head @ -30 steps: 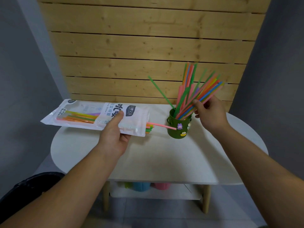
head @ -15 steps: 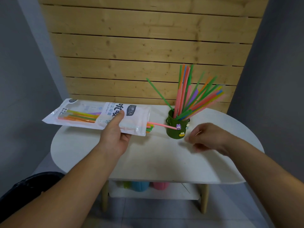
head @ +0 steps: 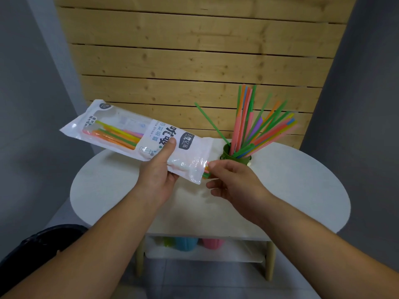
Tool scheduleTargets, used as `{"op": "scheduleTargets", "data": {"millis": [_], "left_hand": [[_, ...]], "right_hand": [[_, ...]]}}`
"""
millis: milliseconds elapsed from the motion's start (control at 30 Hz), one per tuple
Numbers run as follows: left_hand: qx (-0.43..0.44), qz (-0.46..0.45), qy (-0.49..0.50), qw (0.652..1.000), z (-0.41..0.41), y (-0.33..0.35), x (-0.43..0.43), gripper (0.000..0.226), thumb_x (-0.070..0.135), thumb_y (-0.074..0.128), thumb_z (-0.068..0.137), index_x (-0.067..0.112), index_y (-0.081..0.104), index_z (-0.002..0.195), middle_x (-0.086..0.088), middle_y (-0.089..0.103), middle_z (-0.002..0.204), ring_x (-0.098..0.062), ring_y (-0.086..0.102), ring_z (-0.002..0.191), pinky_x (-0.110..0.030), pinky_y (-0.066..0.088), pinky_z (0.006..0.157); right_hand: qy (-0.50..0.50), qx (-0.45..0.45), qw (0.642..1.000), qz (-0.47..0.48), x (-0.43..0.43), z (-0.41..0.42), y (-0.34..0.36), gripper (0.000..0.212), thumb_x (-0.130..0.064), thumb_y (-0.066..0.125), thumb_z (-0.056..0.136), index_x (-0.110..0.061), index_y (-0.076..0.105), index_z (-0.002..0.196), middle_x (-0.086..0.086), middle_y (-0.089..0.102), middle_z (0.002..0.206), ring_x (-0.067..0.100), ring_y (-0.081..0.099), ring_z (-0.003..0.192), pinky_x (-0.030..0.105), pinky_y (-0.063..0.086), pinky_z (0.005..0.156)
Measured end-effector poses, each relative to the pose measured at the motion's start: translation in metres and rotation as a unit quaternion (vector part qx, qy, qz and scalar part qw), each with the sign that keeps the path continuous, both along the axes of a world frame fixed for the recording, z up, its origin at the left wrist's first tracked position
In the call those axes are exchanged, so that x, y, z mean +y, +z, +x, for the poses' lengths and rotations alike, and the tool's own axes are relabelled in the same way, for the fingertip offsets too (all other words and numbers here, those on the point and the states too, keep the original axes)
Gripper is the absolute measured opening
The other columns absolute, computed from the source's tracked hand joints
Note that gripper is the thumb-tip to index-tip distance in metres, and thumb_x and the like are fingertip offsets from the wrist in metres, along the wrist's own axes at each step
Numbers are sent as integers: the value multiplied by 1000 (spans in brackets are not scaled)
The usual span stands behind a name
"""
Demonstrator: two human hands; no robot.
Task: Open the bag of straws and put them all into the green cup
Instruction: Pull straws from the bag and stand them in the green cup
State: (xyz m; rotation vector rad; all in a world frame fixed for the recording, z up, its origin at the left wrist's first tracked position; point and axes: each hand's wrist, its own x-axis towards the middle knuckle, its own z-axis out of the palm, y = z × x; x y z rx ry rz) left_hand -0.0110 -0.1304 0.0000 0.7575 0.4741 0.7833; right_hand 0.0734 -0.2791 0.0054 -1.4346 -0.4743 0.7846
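Observation:
My left hand (head: 158, 173) grips the white straw bag (head: 138, 137) around its middle and holds it tilted above the table, open end lower right. Several coloured straws (head: 114, 134) show through its clear window, and straw tips (head: 206, 172) poke out of the opening. My right hand (head: 233, 182) is at that opening, its thumb and fingers pinching at the protruding tips. The green cup (head: 235, 156) stands just behind my right hand, partly hidden by it, and holds a fanned bunch of straws (head: 257, 130).
The round white table (head: 302, 190) carries the cup near its back edge, close to a wooden slat wall (head: 194, 61). On the shelf underneath stand a blue cup (head: 185, 243) and a pink cup (head: 212, 243). A dark object (head: 43, 240) lies at the lower left.
My right hand left the straws in the cup, dropped to the table and now reaches the bag's opening. My left hand raised the bag and tilted its open end down.

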Motion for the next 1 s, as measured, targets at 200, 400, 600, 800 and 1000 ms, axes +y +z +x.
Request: {"op": "scheduleTargets", "data": {"millis": [200,400,600,800,1000], "left_hand": [[-7,3,-19,1000,0,0,-1,40,15,71,91,17,63,131,-5,76,116,-20,75,99,-38,63,78],[5,-21,-18,1000,1,-2,0,27,14,71,92,19,68,118,-4,78,110,-16,77,89,-34,63,68],[12,-25,-19,999,0,-4,0,34,13,73,89,19,67,122,-4,78,111,-17,76,94,-36,64,73],[19,-41,-27,999,-3,-2,7,26,13,72,90,19,67,115,-2,80,101,-17,77,88,-39,63,77],[25,-39,-20,999,-5,-3,10,39,11,75,87,17,64,124,-4,78,109,-19,77,94,-42,63,79]], "right_hand": [[-35,-31,999,19,-2,5,0,13,-11,69,91,-3,74,100,9,69,80,11,61,62,21,53,59],[-57,-58,996,48,-6,12,1,8,-6,67,91,-5,72,96,6,69,72,13,64,61,24,57,60],[-75,-159,984,40,-8,13,3,8,-9,66,92,-8,73,97,9,69,72,15,63,59,28,57,58],[-117,-171,978,36,-11,18,2,11,-11,62,95,-4,70,95,10,65,70,14,59,55,25,52,53],[-107,-114,987,23,-12,16,-2,15,-18,56,98,-5,63,101,9,60,76,15,59,55,29,52,53]]}}
